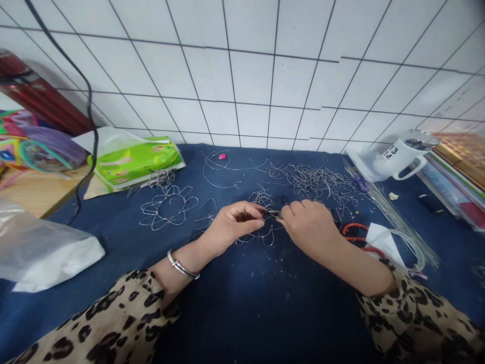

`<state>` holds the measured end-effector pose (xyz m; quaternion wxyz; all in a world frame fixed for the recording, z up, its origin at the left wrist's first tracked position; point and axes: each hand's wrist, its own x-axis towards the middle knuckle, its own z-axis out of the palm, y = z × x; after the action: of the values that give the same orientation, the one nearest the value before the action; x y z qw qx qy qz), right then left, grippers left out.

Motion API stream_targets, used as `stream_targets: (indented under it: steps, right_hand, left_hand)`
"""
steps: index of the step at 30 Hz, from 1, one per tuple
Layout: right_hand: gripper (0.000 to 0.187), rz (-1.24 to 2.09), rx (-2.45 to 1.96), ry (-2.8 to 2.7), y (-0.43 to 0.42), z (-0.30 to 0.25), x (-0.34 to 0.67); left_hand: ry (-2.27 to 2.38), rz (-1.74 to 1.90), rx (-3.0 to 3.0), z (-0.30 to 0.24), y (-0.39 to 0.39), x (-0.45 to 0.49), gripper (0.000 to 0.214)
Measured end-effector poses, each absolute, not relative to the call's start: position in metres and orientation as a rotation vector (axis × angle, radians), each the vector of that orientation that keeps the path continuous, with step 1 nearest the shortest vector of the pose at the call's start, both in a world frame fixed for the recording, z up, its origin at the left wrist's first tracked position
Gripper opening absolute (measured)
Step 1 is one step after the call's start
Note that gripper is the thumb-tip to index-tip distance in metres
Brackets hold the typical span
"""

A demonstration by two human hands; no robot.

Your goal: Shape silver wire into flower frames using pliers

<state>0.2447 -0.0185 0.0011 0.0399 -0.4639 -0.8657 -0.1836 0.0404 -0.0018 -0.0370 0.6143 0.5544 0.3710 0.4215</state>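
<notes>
Steadily, with the right hand [308, 225] clamped round the pliers [273, 214] and the left hand [237, 225] seemingly pinching wire [272, 239] by their tip, low over the bench [261, 313]: best to squeeze lightly, bend in small turns, and avoid kinking the rest.

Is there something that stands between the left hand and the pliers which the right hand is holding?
Nothing visible stands between the left hand and the pliers; their tip is close beside it. The right hand holds the other end.
</notes>
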Motion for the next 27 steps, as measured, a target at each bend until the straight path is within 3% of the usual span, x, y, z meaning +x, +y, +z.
stream_targets:
  steps: [7, 27]
  right_hand:
    - [0.023, -0.487, -1.410, -2.631, -0.019, 0.009, 0.245]
    - [0.022, -0.437, -1.403, -2.669, -0.018, 0.004, 0.243]
  left_hand:
    - [0.829, 0.982, 1.262, -0.036, 0.000, 0.042, 0.025]
    - [0.963, 1.023, 1.250, -0.033, 0.000, 0.041, 0.024]
